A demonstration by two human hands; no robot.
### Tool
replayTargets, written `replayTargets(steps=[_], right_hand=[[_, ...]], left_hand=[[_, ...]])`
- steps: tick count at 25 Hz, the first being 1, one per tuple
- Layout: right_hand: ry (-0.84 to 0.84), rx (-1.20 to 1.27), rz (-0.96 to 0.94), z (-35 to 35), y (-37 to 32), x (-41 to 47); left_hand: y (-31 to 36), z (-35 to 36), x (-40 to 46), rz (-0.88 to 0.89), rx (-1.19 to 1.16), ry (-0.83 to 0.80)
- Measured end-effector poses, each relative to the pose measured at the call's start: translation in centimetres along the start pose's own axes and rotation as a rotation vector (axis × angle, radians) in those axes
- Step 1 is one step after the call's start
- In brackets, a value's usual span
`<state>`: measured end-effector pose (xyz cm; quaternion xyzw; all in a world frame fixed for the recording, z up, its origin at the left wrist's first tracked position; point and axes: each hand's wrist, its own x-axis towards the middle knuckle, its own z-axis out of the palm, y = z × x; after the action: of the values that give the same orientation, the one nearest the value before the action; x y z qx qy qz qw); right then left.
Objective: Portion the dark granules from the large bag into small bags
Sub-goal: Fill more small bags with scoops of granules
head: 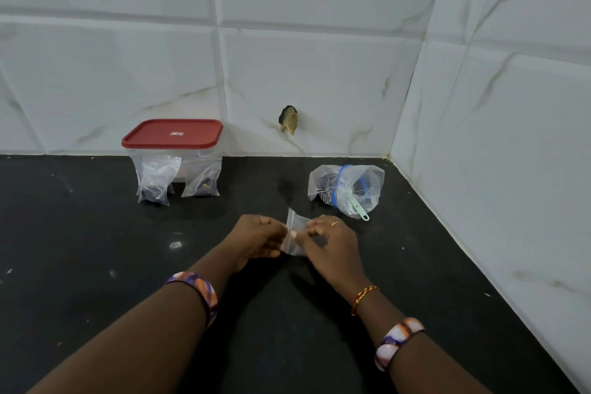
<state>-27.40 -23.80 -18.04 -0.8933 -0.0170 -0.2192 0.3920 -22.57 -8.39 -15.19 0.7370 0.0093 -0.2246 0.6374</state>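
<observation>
A small clear empty bag (295,227) is held between both hands just above the black counter (96,249). My left hand (256,238) pinches its left edge. My right hand (326,241) pinches its right side, fingers curled. The large clear bag (347,189) with a blue zip strip lies on its side to the back right, dark granules inside and a pale green scoop (358,208) sticking out of its mouth. Two small bags (153,184) (202,181) holding dark granules lean against a container at the back left.
A clear plastic container with a red lid (172,134) stands against the tiled wall at the back left. The tiled walls meet in a corner at the right. A chipped hole (288,119) marks the back wall.
</observation>
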Motion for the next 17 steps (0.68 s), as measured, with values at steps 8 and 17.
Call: replayTargets(steps=[8,17], right_hand=[[0.031,-0.039,0.074,-0.1,-2.8,1.7],[0.086,0.489,0.398,-4.3,-6.0,3.8]], left_hand=[[1.6,-0.3,-0.7,0.189,0.132,0.155],[5.7,1.5,-1.8,0.554,0.729,-0.059]])
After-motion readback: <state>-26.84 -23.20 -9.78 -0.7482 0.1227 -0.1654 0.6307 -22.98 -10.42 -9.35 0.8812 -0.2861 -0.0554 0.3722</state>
